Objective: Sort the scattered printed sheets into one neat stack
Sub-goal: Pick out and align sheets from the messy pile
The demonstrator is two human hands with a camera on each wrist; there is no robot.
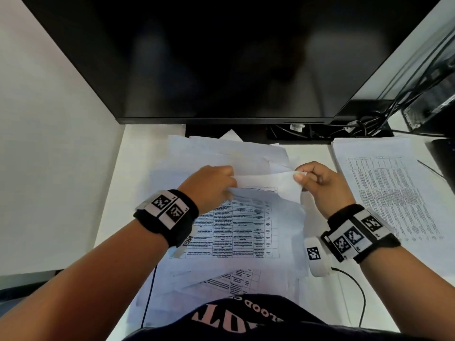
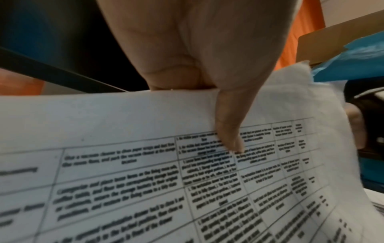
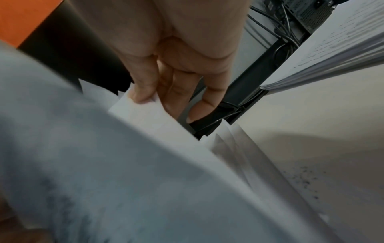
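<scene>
Over the scattered pile, left hand and right hand pinch one sheet (printed).

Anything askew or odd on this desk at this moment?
Yes. The loose sheets in front of the person lie fanned at mixed angles, one corner poking under the monitor. The stack at right is squared. Left hand and right hand hold one curling sheet.

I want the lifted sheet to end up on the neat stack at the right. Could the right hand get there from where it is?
Probably yes. The right hand pinches the lifted sheet close beside the neat stack, with only bare desk between them.
</scene>
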